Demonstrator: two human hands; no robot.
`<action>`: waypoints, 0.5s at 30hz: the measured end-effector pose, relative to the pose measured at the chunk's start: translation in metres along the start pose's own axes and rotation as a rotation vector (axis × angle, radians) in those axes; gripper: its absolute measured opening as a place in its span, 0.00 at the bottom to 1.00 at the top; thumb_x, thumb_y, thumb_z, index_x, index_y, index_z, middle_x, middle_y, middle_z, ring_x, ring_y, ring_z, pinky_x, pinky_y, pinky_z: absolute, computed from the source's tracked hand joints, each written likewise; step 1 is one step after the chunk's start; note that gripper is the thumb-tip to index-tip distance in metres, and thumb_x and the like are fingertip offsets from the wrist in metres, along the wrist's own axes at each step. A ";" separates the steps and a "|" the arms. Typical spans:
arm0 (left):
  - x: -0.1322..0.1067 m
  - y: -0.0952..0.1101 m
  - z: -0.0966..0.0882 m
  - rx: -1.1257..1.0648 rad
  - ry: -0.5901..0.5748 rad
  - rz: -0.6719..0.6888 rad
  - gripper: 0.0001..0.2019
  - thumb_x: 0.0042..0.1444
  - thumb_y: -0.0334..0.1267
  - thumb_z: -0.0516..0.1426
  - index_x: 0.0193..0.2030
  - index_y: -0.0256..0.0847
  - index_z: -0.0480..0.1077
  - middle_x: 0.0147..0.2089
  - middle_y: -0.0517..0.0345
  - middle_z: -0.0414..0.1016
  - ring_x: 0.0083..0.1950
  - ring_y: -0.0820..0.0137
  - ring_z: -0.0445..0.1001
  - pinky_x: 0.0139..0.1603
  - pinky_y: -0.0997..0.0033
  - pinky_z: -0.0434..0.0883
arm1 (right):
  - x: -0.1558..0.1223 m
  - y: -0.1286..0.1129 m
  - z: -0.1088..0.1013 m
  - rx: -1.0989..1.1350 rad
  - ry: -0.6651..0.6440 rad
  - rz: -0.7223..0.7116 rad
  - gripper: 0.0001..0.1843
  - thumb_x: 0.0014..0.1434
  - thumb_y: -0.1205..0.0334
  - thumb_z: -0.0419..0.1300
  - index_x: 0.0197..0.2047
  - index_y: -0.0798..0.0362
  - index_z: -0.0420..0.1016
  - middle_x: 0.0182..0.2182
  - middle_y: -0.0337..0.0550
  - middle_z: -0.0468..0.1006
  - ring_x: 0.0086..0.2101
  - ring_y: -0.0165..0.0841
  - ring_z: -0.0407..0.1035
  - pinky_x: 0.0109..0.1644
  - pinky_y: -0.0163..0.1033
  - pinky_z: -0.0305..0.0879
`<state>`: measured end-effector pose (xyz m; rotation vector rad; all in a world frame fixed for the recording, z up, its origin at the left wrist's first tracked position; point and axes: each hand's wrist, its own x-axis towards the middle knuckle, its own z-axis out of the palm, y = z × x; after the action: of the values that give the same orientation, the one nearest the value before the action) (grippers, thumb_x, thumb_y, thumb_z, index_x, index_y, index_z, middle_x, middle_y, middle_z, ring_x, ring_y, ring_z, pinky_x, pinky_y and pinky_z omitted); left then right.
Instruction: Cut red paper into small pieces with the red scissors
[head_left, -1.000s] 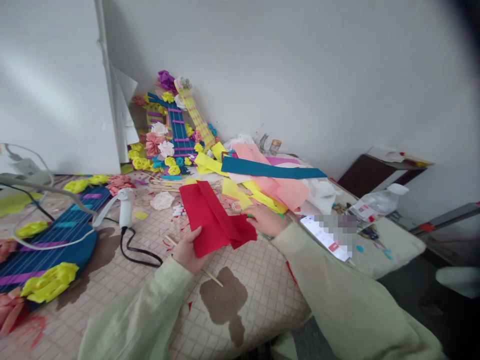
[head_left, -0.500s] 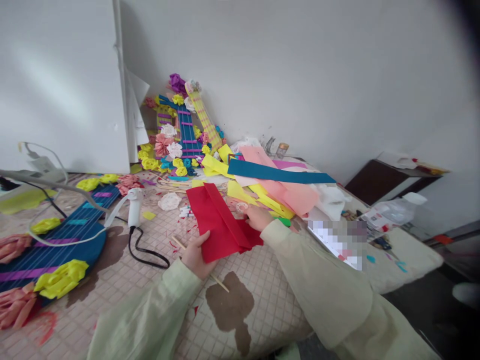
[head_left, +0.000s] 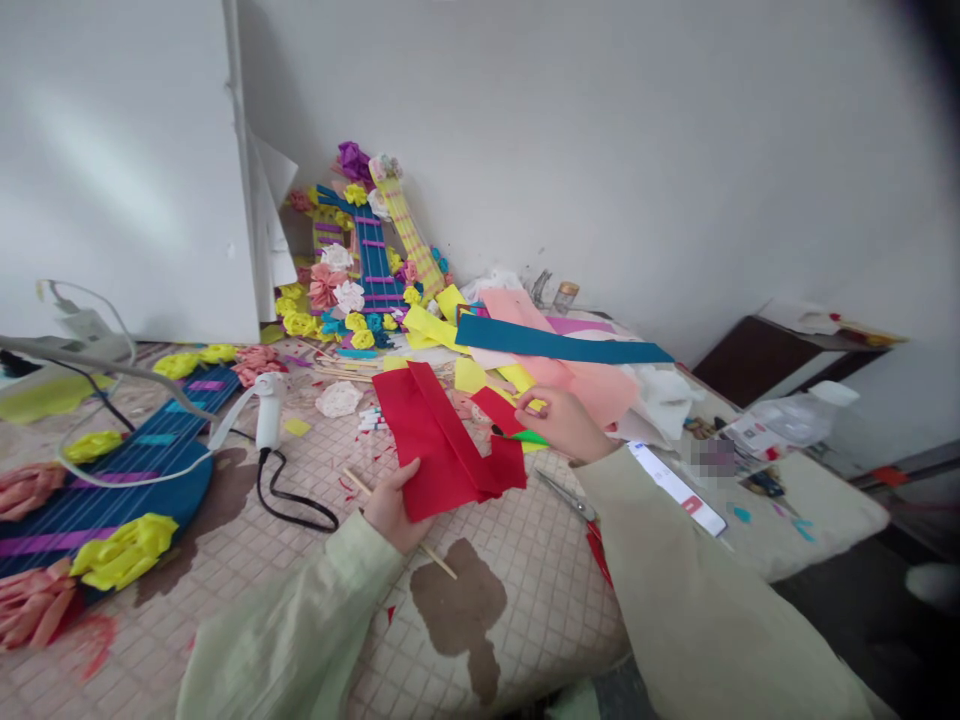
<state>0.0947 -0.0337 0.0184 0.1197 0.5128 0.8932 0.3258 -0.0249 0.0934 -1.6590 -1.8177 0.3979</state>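
My left hand [head_left: 397, 512] grips the lower left edge of a folded sheet of red paper [head_left: 435, 440], thumb on top. A thin wooden stick [head_left: 441, 564] passes behind that hand; I cannot tell whether it is held or lies on the table. To the right of the sheet, my right hand [head_left: 566, 422] is closed in a pinch at the end of a small red paper piece [head_left: 498, 410]. Below the right hand lie scissors [head_left: 568, 490] with red handles, partly hidden by the sleeve. A bit of green paper [head_left: 532, 437] shows under the fingers.
A blue paper guitar [head_left: 172, 470] with paper flowers lies left, beside a white-handled corded tool [head_left: 268, 415]. More decorated guitars [head_left: 379, 255] lean on the wall. Coloured strips [head_left: 562, 345] pile up behind my hands. A phone [head_left: 679, 490] and plastic bottle [head_left: 795, 420] are right.
My right hand has moved right, away from the folded red sheet, with a small red piece at its fingertips. The scissors have come into view. My left hand holds nearly still.
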 end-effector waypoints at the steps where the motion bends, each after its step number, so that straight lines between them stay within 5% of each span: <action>1: 0.000 0.000 0.000 0.013 0.015 0.006 0.22 0.57 0.26 0.50 0.60 0.29 0.60 0.39 0.45 0.80 0.40 0.60 0.78 0.49 0.59 0.71 | -0.005 -0.006 -0.002 0.104 -0.003 0.063 0.06 0.50 0.60 0.58 0.28 0.54 0.71 0.29 0.40 0.75 0.25 0.27 0.67 0.28 0.33 0.61; 4: 0.000 -0.001 0.001 0.044 0.021 0.014 0.18 0.57 0.27 0.50 0.55 0.29 0.65 0.40 0.44 0.79 0.42 0.58 0.78 0.48 0.58 0.71 | -0.021 -0.027 0.007 0.537 -0.092 0.337 0.09 0.48 0.56 0.60 0.29 0.53 0.67 0.16 0.30 0.64 0.12 0.21 0.53 0.15 0.30 0.46; 7: -0.001 -0.002 0.004 0.078 -0.029 -0.008 0.14 0.58 0.29 0.49 0.48 0.28 0.69 0.40 0.44 0.79 0.41 0.59 0.78 0.44 0.61 0.73 | -0.035 -0.044 0.033 0.909 -0.183 0.526 0.11 0.45 0.57 0.62 0.27 0.52 0.64 0.10 0.26 0.58 0.10 0.21 0.51 0.13 0.28 0.41; 11: 0.000 -0.003 0.002 0.124 -0.037 -0.017 0.15 0.58 0.31 0.48 0.49 0.27 0.69 0.37 0.45 0.80 0.36 0.61 0.78 0.39 0.64 0.73 | -0.044 -0.053 0.068 1.060 -0.292 0.632 0.11 0.44 0.58 0.62 0.26 0.52 0.63 0.06 0.25 0.56 0.09 0.21 0.49 0.12 0.28 0.40; 15: 0.005 -0.004 -0.005 0.070 -0.076 -0.026 0.19 0.57 0.33 0.49 0.55 0.27 0.64 0.35 0.47 0.80 0.34 0.62 0.78 0.37 0.64 0.73 | -0.041 -0.054 0.075 1.070 -0.320 0.614 0.11 0.45 0.58 0.62 0.27 0.52 0.64 0.05 0.24 0.55 0.08 0.21 0.47 0.11 0.27 0.39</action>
<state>0.0974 -0.0328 0.0115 0.2090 0.4740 0.8427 0.2366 -0.0592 0.0600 -1.3094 -0.8668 1.6316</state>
